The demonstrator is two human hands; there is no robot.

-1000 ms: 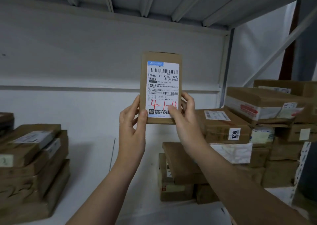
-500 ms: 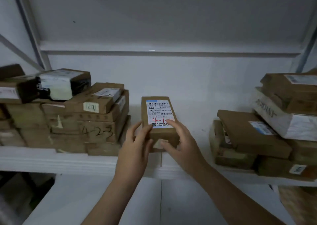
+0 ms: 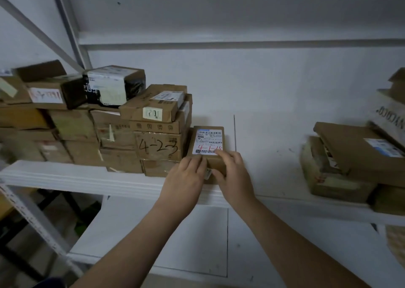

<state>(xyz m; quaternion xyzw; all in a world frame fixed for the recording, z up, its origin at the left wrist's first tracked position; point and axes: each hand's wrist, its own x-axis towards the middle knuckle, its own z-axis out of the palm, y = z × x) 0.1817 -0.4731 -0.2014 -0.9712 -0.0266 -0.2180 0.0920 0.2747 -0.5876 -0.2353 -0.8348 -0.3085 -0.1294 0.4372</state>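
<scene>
A small brown cardboard box (image 3: 207, 141) lies flat on the white shelf (image 3: 87, 177), its white shipping label with red handwriting facing up. It sits right beside a stack of boxes, one of them marked "4-23" (image 3: 158, 147). My left hand (image 3: 186, 178) rests its fingers on the box's near left corner. My right hand (image 3: 233, 173) holds the near end, fingers on top and thumb against the front face. Both forearms reach up from the bottom of the view.
Several brown parcels are piled on the shelf's left half (image 3: 65, 121). More parcels (image 3: 350, 162) are stacked at the right. Bare white shelf surface lies between the small box and the right pile. A lower shelf board (image 3: 153, 239) and a grey upright (image 3: 32, 219) sit below.
The box came down from being held upright in the air and now lies flat on the shelf beside the left stack. Both hands stay at its near end.
</scene>
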